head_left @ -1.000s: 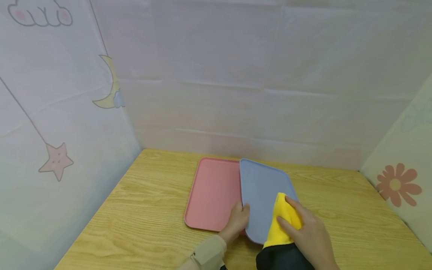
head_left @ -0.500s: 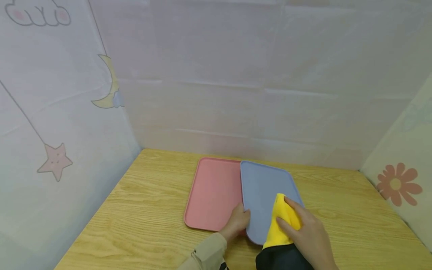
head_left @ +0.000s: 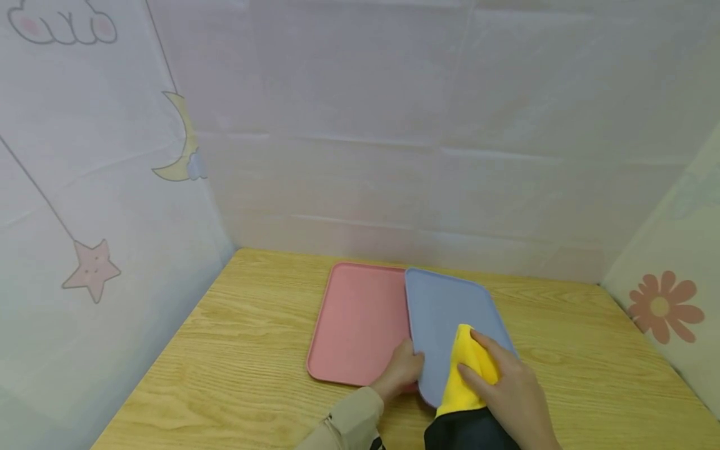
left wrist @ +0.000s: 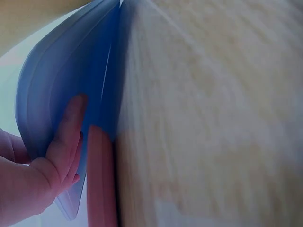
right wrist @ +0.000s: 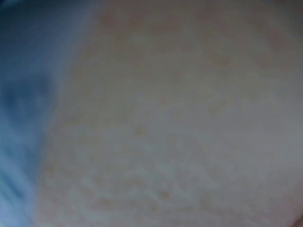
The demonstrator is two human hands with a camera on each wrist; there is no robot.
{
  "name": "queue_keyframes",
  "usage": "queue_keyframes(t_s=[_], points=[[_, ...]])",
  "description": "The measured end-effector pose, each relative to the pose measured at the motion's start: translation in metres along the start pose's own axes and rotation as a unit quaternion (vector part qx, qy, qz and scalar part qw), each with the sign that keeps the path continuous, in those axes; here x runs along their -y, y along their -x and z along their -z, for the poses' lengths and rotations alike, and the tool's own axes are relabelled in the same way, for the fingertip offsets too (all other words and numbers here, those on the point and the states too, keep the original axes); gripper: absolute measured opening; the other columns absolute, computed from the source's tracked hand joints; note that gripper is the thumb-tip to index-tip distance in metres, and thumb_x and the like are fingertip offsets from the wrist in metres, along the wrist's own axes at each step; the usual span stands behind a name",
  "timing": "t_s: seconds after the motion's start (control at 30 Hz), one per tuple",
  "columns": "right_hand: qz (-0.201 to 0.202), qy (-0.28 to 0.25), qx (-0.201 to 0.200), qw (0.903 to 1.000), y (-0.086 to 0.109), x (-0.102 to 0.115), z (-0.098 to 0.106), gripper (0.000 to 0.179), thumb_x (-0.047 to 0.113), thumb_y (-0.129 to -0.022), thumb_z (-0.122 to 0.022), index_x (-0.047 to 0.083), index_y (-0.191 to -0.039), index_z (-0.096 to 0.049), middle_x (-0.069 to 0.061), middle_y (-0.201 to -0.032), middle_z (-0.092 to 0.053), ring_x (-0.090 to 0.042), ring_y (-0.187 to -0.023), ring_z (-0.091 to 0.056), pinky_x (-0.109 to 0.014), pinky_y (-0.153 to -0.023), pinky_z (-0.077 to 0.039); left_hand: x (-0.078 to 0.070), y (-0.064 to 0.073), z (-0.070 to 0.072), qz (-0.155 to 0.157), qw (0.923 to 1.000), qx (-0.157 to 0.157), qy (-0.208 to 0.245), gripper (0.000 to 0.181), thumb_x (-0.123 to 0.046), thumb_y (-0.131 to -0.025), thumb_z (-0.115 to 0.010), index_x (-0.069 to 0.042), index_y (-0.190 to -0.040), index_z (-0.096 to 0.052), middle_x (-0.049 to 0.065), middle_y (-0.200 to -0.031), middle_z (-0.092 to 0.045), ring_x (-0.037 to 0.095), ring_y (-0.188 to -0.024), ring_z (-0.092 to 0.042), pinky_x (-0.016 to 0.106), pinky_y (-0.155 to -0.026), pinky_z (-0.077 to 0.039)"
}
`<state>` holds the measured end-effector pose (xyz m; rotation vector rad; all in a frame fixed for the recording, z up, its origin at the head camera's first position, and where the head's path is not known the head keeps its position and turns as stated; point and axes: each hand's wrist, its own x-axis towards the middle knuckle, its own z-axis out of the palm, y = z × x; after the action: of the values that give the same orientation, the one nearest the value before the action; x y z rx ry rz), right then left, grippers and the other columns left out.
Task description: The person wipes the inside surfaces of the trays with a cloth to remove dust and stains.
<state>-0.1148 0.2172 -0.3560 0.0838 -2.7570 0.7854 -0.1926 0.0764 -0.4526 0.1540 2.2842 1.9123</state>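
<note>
- While the left hand [head_left: 399, 372] grips the near part of its left edge, the blue tray [head_left: 447, 306] is held tilted, the left wrist view showing a wedge of space beneath it.
- That hand's thumb lies on the upper face of the blue tray and its fingers on the underside, so they are clamped on the rim from both faces.
- Left of the blue tray, and partly under its left edge, the pink tray [head_left: 360, 319] lies flat on the wood-grain table [head_left: 225, 344].
- Over the near right part of the blue tray, the right hand [head_left: 514, 390] holds a yellow cloth [head_left: 460, 395] pinched between thumb and fingers, the thumb set apart from the forefinger; whether the cloth touches the tray, I cannot tell.
- Nearer the wearer than the blue tray, a black piece [head_left: 467, 431] meets the yellow cloth's lower end; whether it belongs to the cloth is unclear.
- To the near left of the blue tray, a beige sleeve [head_left: 354, 415] covers the left forearm.
- Behind the blue tray rises a creased white backdrop [head_left: 394, 125]; a printed pink star [head_left: 91, 270] is well to its left, a red flower [head_left: 665, 307] well to its right.
- The right wrist view is too blurred for detail.
</note>
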Motion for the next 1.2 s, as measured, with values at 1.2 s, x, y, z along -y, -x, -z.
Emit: queue_keyframes(t_s=[1.2], points=[[0.017, -0.008, 0.002, 0.9998, 0.004, 0.002, -0.008, 0.053, 0.035, -0.079, -0.066, 0.008, -0.123, -0.052, -0.02, -0.112, -0.056, -0.029, -0.089, -0.055, -0.043, -0.066, -0.043, -0.008, -0.021, -0.012, -0.053, 0.9404, 0.015, -0.336, 0.012, 0.002, -0.073, -0.06, 0.0, -0.065, -0.051, 0.002, -0.059, -0.039, 0.014, -0.054, -0.037, 0.022, -0.049, -0.035]])
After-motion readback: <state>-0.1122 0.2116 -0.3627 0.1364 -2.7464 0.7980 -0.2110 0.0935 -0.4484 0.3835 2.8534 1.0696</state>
